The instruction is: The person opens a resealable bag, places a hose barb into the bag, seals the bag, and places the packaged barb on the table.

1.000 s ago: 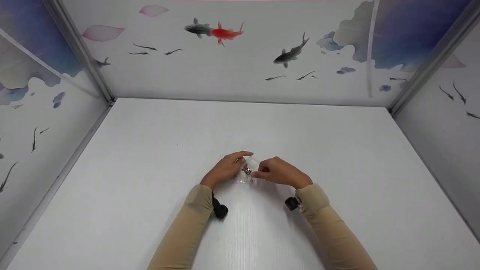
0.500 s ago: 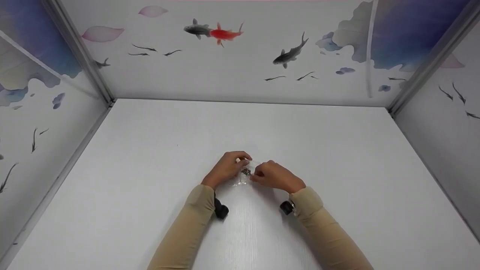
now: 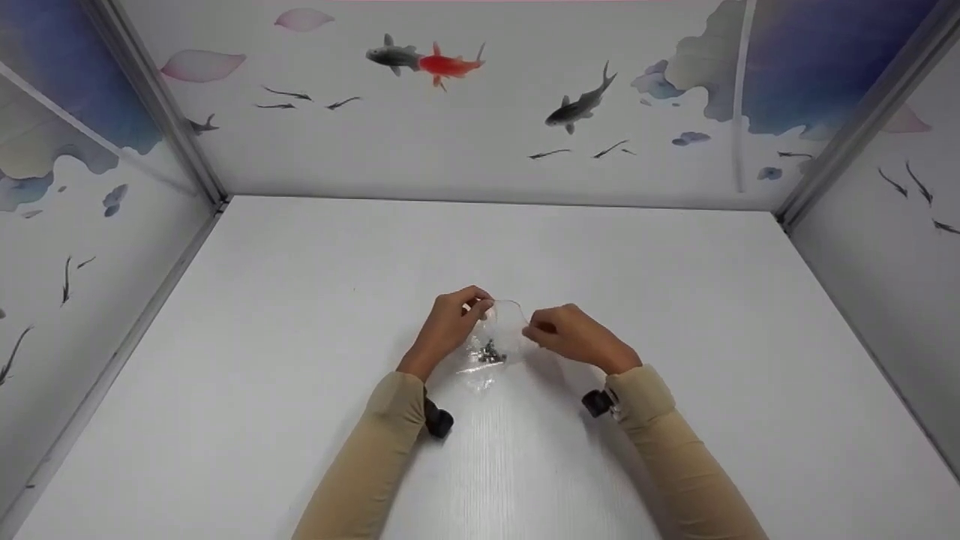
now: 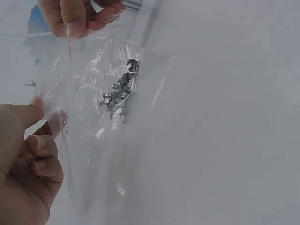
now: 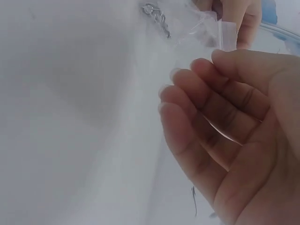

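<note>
A clear plastic zip bag (image 4: 86,145) is held up between both hands, its mouth spread into a loop in the head view. Small dark metal pieces, possibly screws, form a cluster (image 3: 491,352) low inside it. My left hand (image 3: 448,321) pinches one side of the mouth between thumb and finger. On the opposite side, my right hand (image 3: 581,337) pinches the bag's edge with thumb and index finger; in the right wrist view its other fingers are bent loosely. The exact shape of each piece is too small to tell.
The hands are over a white table (image 3: 300,315). White panels with painted fish enclose it at the back (image 3: 480,135) and both sides, joined by grey metal posts (image 3: 161,105). A small black camera (image 3: 598,403) sits on each wrist.
The hands have moved apart, left hand up and away, right hand to the right. The bag's mouth has widened into a loop, and the metal pieces now show lower and more fully.
</note>
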The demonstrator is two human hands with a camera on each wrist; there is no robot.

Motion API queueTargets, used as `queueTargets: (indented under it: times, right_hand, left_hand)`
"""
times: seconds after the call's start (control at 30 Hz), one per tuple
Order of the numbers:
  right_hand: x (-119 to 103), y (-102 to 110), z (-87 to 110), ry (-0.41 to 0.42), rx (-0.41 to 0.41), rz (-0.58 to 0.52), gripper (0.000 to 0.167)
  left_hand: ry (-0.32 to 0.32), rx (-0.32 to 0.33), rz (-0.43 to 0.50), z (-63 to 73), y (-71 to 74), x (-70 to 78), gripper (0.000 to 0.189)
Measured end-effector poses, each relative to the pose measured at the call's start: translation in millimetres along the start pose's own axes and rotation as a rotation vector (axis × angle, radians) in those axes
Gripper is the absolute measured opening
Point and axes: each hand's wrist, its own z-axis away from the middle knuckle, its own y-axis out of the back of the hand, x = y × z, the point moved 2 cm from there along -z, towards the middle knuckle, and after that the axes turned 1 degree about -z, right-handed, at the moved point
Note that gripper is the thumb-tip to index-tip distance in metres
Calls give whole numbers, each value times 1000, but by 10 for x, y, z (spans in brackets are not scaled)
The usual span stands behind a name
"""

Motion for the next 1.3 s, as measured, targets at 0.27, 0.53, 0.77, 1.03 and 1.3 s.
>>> queueTargets:
  times: [0.27, 0.53, 0.77, 1.03, 1.3]
  right_hand:
    - [109, 199, 85, -32, 61, -134, 31]
    - [127, 306, 130, -18, 154, -360, 30]
    - [131, 375, 146, -36, 237, -490, 28]
    - [-33, 464, 230, -84, 255, -446, 20]
    - [-185, 516, 282, -60, 337, -351, 21]
  left_hand:
    - [-105, 98, 78, 48, 64, 139, 21]
    - [-121, 150, 173, 84, 53, 281, 20]
    - [-125, 142, 217, 98, 52, 371, 19]
    - [-158, 185, 205, 93, 42, 380, 17]
    - [-191, 223, 120, 46, 57, 375, 16]
